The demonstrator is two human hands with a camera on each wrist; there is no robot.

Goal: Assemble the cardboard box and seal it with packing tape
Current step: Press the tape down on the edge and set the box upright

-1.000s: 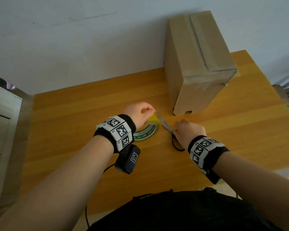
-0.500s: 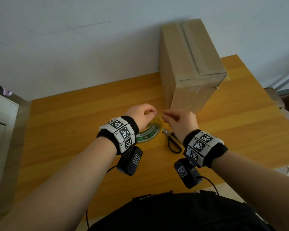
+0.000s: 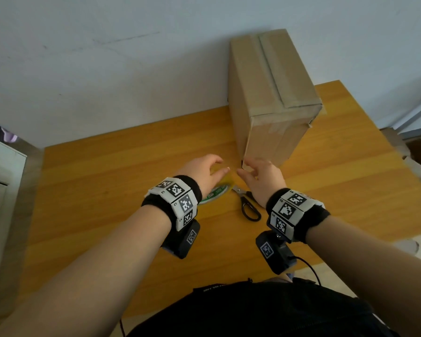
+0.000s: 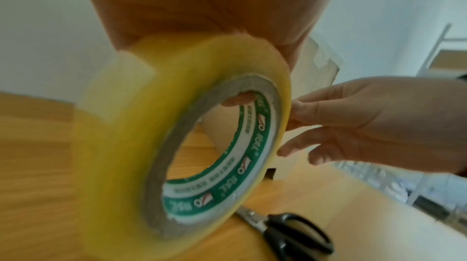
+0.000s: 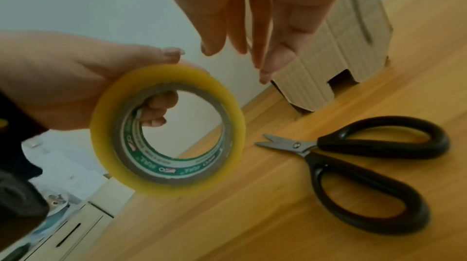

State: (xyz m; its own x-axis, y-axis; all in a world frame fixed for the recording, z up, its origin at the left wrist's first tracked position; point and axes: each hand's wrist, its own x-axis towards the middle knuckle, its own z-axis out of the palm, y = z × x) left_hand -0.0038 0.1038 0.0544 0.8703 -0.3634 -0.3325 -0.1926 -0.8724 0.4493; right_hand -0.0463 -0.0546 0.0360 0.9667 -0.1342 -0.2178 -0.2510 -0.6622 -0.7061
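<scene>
Left hand [image 5: 63, 85] fingers curl through the tape roll [image 5: 168, 131]; right hand [image 5: 265, 15] fingers hang straight, empty.

Both forearms are bare. Each wrist wears a black band [image 3: 194, 188] with white panels [image 3: 178, 198] that carry black square codes. Under each wrist hangs a black camera [image 3: 276, 254] with a thin black cable [image 3: 310, 268]. The shirt [image 3: 253, 310] is black.

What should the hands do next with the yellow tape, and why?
Probably the right hand should pinch the loose end of the tape roll and peel it up. The left hand already grips the roll, the right hand's fingers are open beside it holding nothing, the scissors lie on the table, and the cardboard box stands close behind.
</scene>
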